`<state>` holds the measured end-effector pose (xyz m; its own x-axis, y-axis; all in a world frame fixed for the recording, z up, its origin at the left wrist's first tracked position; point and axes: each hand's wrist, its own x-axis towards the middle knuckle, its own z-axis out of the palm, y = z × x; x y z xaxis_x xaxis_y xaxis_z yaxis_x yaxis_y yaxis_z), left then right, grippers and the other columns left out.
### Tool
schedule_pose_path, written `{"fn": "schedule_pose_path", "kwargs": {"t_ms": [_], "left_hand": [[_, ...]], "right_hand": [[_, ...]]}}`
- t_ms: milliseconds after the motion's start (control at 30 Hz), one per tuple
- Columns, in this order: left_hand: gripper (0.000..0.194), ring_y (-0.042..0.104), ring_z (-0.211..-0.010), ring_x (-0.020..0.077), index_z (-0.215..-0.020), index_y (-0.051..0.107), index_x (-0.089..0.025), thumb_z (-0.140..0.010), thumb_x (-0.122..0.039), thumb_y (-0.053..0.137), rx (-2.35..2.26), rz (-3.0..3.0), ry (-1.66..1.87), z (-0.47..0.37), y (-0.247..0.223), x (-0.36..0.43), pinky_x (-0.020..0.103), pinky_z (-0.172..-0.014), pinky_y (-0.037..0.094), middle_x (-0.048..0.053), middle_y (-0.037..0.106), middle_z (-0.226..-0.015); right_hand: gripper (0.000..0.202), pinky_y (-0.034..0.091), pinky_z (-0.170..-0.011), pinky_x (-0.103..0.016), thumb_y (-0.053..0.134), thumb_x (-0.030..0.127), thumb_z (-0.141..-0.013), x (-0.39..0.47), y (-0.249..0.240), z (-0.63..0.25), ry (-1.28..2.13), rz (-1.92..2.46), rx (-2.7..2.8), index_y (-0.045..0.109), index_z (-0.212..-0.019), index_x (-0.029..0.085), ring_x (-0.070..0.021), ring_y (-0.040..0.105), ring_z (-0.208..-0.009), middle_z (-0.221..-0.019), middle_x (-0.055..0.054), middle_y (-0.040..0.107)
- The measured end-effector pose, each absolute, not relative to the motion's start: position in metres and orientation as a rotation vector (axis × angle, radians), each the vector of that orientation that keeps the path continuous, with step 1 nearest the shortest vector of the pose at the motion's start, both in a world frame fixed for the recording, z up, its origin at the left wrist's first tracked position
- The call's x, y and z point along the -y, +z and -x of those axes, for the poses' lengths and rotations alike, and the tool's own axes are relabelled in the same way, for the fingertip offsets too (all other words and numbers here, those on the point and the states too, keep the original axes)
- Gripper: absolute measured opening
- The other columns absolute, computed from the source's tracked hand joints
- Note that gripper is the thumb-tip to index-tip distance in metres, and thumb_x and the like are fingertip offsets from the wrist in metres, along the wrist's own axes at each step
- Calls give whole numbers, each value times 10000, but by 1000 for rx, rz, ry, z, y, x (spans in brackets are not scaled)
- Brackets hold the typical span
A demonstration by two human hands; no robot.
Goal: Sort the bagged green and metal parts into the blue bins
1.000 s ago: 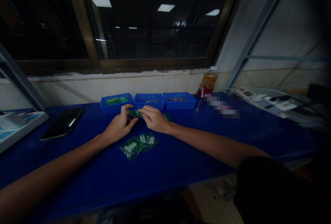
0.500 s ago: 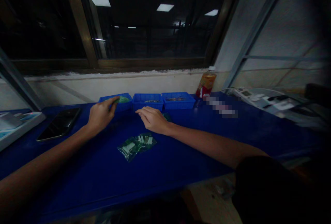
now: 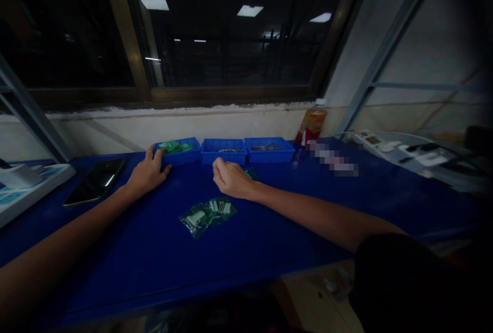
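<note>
My left hand (image 3: 148,173) is open, its fingers spread at the near left corner of a blue bin (image 3: 183,157). Green plastic packets (image 3: 175,147) lie inside that bin. In front of the middle blue bin (image 3: 224,157), which has small metal-looking pieces in it, my right hand (image 3: 231,179) is closed with the fingers curled in. Whatever it may hold is hidden. A clear bag (image 3: 196,218) and a second bag (image 3: 221,209), both with small pale cylindrical pieces, lie nearer me. Part of a green packet (image 3: 252,173) shows behind my right wrist.
To the right stands a third blue bin (image 3: 270,154) with thin pieces, then a drink bottle (image 3: 311,126). A phone (image 3: 95,181) and a white power strip (image 3: 36,187) are at the left. Cables and white devices (image 3: 389,151) lie at the far right of the blue table (image 3: 154,271).
My left hand has gone from a pinch over the green packets to spread fingers, slightly lower and left against the bin. My right hand's fingers have curled in. The view has shifted slightly.
</note>
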<state>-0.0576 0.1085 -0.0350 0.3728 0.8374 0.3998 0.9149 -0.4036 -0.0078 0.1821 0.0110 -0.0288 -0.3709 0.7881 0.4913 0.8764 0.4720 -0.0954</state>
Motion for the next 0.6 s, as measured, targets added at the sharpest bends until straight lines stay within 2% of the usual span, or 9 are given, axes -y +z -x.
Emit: {"fn": "schedule_pose_path", "kwargs": {"t_ms": [200, 367, 500, 600], "left_hand": [[578, 491, -1100, 373, -1308, 296, -117, -834, -441, 366, 1538, 2411, -553, 58, -34, -110, 459, -841, 442, 230, 259, -1372], [581, 403, -1185, 376, -1310, 289, -124, -828, -436, 378, 1535, 2368, -604, 56, -37, -112, 506, -872, 412, 226, 272, -1372], [591, 373, -1195, 398, -1313, 292, -122, -819, -430, 392, 1557, 2362, -633, 54, -39, -111, 549, -856, 398, 240, 243, -1385], [600, 340, -1202, 428, -1307, 309, -126, -804, -435, 418, 1555, 2312, -692, 54, -40, -109, 578, -847, 378, 248, 203, -1395]], "right_hand": [[189, 294, -557, -278, 293, 208, -826, -13, -33, -182, -274, 1372, 2306, 428, -933, 129, -134, 463, -533, -683, -54, 583], [158, 264, -526, -255, 308, 232, -850, -10, -29, -183, -111, 1275, 2272, 438, -893, 154, -105, 418, -484, -581, 11, 504], [91, 247, -507, -234, 385, 246, -813, 7, -10, -182, 68, 1124, 2215, 416, -748, 188, -82, 353, -456, -494, 67, 368], [129, 267, -549, -244, 393, 185, -740, 25, 0, -174, 22, 898, 2294, 346, -621, 195, -84, 333, -492, -521, 55, 336]]}}
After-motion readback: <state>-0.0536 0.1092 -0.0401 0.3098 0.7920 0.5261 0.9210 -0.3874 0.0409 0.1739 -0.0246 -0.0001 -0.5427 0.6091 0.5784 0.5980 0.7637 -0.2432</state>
